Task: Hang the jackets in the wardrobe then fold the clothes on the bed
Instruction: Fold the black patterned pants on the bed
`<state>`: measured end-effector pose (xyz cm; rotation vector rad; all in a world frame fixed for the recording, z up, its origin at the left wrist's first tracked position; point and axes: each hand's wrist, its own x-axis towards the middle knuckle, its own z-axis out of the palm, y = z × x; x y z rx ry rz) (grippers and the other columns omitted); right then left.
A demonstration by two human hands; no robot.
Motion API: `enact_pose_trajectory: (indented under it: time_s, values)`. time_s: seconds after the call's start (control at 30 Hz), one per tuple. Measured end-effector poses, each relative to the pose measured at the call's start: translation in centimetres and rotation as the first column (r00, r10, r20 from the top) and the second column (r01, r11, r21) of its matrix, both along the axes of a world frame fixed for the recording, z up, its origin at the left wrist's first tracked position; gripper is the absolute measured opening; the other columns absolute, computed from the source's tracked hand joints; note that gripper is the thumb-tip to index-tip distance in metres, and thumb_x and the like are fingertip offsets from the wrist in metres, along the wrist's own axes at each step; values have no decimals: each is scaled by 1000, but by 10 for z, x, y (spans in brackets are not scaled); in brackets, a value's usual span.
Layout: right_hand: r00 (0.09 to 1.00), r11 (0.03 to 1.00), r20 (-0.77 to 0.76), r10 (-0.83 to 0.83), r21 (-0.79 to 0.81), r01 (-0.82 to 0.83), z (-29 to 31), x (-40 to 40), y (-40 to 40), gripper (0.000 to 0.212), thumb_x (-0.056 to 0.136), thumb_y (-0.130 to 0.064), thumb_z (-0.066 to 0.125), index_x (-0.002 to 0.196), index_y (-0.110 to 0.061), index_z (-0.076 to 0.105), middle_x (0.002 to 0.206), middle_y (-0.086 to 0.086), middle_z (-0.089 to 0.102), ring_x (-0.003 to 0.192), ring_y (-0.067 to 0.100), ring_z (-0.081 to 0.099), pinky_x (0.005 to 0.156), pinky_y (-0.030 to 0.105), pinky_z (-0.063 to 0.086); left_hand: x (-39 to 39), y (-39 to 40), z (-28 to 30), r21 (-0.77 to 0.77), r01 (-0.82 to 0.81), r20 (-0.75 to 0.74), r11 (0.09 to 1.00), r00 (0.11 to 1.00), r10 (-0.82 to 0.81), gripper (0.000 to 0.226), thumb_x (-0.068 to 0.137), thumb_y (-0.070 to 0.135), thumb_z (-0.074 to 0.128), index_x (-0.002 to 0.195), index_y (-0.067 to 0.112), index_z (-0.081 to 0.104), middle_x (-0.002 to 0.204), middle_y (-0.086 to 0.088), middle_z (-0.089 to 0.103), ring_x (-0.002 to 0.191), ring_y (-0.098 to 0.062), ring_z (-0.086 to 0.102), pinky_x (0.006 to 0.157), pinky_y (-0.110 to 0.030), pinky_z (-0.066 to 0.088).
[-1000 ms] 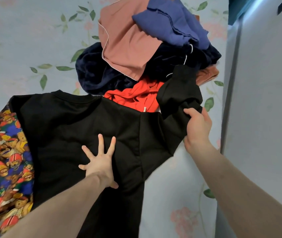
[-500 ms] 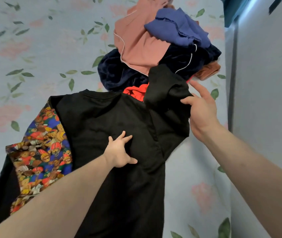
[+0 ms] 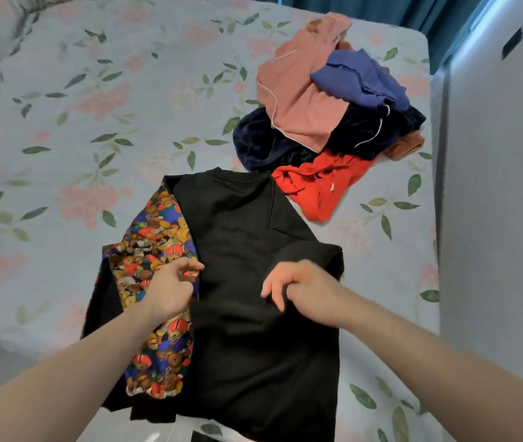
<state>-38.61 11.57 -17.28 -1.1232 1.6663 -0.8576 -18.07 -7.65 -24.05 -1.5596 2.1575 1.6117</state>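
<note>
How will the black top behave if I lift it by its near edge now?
The black top looks like soft knit, so it will probably sag and unfold; its folded sleeve lies loose. It likely slides easily over the floral sheet. The bear-print panel will likely trail along, seemingly attached.

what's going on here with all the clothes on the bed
A person is folding a black sweatshirt with a teddy-bear print panel on the floral bedsheet. Its right sleeve lies folded across the body. The left hand and right hand hover over it, fingers loosely curled. A heap of unfolded clothes waits beyond.
</note>
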Motion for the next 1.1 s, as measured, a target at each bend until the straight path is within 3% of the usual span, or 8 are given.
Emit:
enact_pose_trajectory:
  time_s: [0.17, 0.23, 0.33, 0.43, 0.53, 0.7, 0.87, 1.1]
  values:
    - [968, 927, -75, 238, 315, -204, -52, 48, 47, 46, 70, 3, 42, 58, -35, 65, 113, -20, 69, 118, -9, 53, 121, 19, 2, 25, 19, -10, 8, 66, 114, 998, 991, -67, 50, 84, -11, 40, 104, 25, 69, 92, -6, 69, 39, -7, 47, 41, -24, 37]
    - [967, 901, -68, 246, 385, -202, -69, 59, 66, 46, 69, 2, 45, 67, -37, 68, 117, -23, 64, 121, -9, 50, 123, 21, 8, 33, 35, -19, 49, 105, 120, 993, 987, -110, 48, 85, -9, 42, 102, 27, 68, 81, -5, 67, 40, -7, 49, 43, -23, 40]
    - [979, 941, -157, -133, 289, 174, -85, 70, 83, 43, 72, 4, 59, 81, -37, 69, 120, -20, 62, 120, -5, 53, 107, 15, 36, 40, 62, -31, 92, 194, 155, 977, 966, -207, 33, 92, 4, 55, 109, 29, 68, 91, 5, 68, 71, -8, 64, 68, -24, 51]
    - [688, 652, -218, -693, 220, 726, -100, 73, 89, 43, 82, -7, 73, 116, -30, 61, 126, -9, 57, 119, 13, 56, 105, 31, 47, 44, 91, -46, 116, 296, 171, 948, 934, -312, 34, 91, 25, 69, 123, 33, 65, 119, 12, 65, 111, -8, 61, 95, -23, 48]
    - [548, 449, -59, -834, 504, 738, -107, 81, 86, 83, 82, -38, 84, 148, -24, 36, 137, -1, 50, 121, 22, 57, 107, 42, 49, 44, 121, -59, 248, 340, 140, 907, 914, -381, 62, 84, 40, 77, 141, 31, 55, 134, 10, 61, 119, -9, 58, 102, -23, 46]
    - [733, 595, 20, -680, 598, 536, -115, 104, 75, 60, 89, -16, 74, 140, -15, 42, 112, -4, 71, 101, 14, 70, 95, 35, 56, 44, 152, -78, 240, 381, 172, 893, 889, -425, 83, 90, 44, 71, 157, 31, 25, 141, 5, 57, 127, -17, 56, 105, -29, 45]
    - [712, 747, 278, -645, 426, 510, -98, 112, 44, 48, 92, 12, 55, 121, -24, 67, 111, -6, 77, 105, 12, 73, 93, 34, 58, 68, 140, -80, 58, 237, 137, 970, 960, -243, 46, 92, 47, 63, 131, 26, 52, 117, 10, 70, 109, -13, 67, 97, -39, 55]
    - [818, 562, -199, -540, 638, 526, -128, 117, 62, 28, 85, -7, 58, 111, -17, 61, 101, 2, 71, 91, 23, 62, 79, 27, 46, 111, 120, -79, 219, 432, 320, 875, 815, -483, 18, 93, 42, 68, 87, 25, 64, 83, 11, 69, 85, -10, 68, 82, -32, 57]
